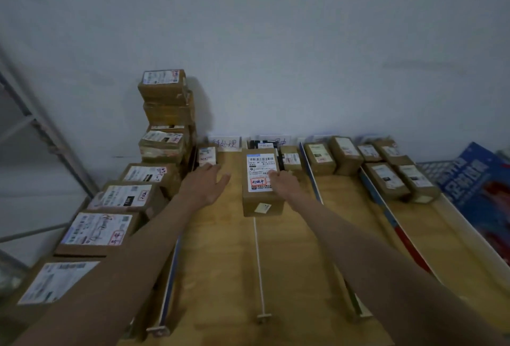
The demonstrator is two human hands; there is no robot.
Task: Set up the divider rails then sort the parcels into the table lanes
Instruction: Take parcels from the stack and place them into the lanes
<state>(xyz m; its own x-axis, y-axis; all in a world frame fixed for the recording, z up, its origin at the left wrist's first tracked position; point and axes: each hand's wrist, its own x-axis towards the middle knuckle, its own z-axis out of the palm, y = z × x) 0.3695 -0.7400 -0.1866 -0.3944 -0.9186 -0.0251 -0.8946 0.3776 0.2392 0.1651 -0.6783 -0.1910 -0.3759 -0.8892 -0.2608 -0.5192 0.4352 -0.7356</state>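
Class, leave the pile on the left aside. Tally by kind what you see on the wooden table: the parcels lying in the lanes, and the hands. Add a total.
Parcels in the lanes: 9
Hands: 2, left hand and right hand
Total: 11

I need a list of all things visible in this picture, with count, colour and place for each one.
Wooden table: one, light brown, centre.
Thin divider rails: several, white or blue-edged, running along the table toward the wall.
Large brown cardboard parcel: one, white label, middle lane.
Small brown parcels: about nine, far end of the lanes.
Stacked brown parcels: tall pile, left by the wall.
Flat brown parcels: four, row at the left edge.
Handwritten paper signs: white, against the wall.
Blue printed board: one, right.
Left hand: open, beside a small parcel.
Right hand: on the large parcel.
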